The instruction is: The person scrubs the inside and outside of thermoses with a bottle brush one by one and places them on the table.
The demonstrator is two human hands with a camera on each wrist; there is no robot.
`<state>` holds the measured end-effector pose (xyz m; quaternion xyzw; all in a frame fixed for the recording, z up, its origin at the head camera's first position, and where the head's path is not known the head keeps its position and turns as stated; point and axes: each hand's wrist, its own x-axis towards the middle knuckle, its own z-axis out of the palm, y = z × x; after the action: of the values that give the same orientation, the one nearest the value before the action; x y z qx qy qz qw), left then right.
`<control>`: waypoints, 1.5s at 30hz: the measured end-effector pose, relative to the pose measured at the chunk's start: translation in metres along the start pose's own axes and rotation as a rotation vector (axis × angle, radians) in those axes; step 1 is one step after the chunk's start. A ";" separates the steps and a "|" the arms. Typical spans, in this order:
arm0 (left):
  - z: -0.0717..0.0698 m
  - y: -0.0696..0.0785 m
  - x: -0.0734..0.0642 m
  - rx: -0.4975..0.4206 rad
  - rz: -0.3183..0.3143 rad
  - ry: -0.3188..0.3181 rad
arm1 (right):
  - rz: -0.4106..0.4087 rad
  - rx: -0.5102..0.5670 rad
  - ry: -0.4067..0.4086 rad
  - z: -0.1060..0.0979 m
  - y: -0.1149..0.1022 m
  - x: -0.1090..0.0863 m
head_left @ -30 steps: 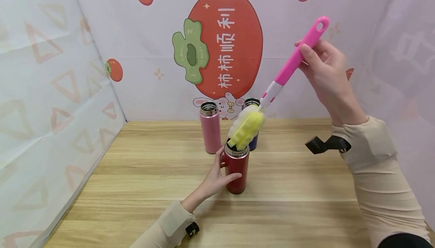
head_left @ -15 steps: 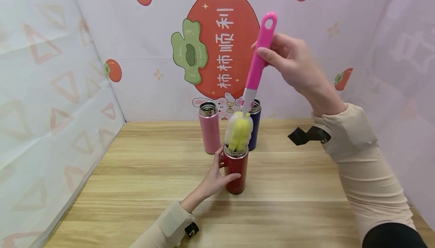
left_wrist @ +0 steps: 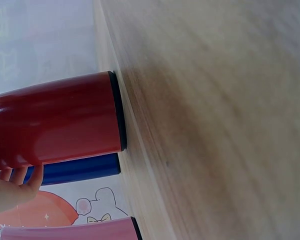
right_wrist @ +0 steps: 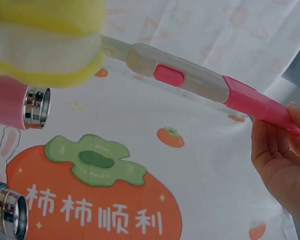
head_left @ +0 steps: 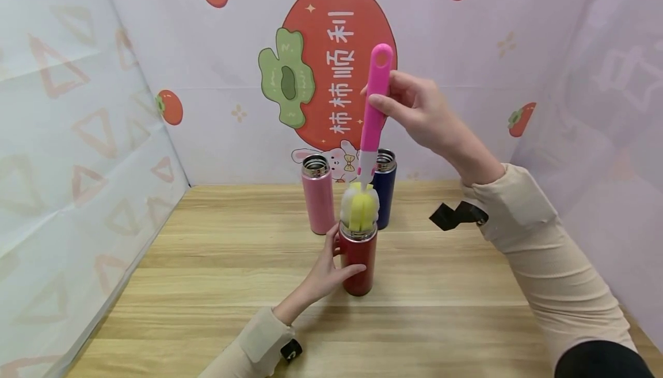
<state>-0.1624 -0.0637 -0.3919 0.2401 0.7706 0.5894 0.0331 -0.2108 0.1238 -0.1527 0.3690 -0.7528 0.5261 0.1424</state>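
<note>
A red vacuum bottle without a lid stands upright on the table; my left hand grips its side, thumb across the front and fingers behind. In the left wrist view its dark base meets the wood. My right hand pinches the pink handle of a bottle brush between thumb and fingers. The brush points down, nearly upright, and its yellow and white sponge head is at the bottle's mouth, the lower end inside the steel rim. The right wrist view shows the sponge and the white neck close up.
Behind the red bottle stand a pink bottle on the left and a dark blue bottle on the right, both with open steel mouths. The wooden table ends at a printed cloth backdrop.
My right hand has moved left and lower, swinging the brush from a slant to nearly upright. The sponge end has sunk a little into the red bottle's mouth. My left hand keeps its grip.
</note>
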 end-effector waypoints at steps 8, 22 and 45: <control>-0.001 0.004 -0.001 -0.003 0.010 0.011 | -0.004 -0.048 -0.018 0.010 0.007 -0.005; 0.000 0.006 -0.002 0.007 0.003 0.013 | 0.005 -0.066 -0.048 0.024 0.016 -0.019; 0.000 0.001 0.000 0.001 -0.023 0.013 | 0.030 -0.101 -0.111 0.036 0.022 -0.037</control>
<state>-0.1622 -0.0636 -0.3911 0.2275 0.7738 0.5901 0.0348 -0.1948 0.1101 -0.2051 0.3786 -0.7905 0.4684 0.1111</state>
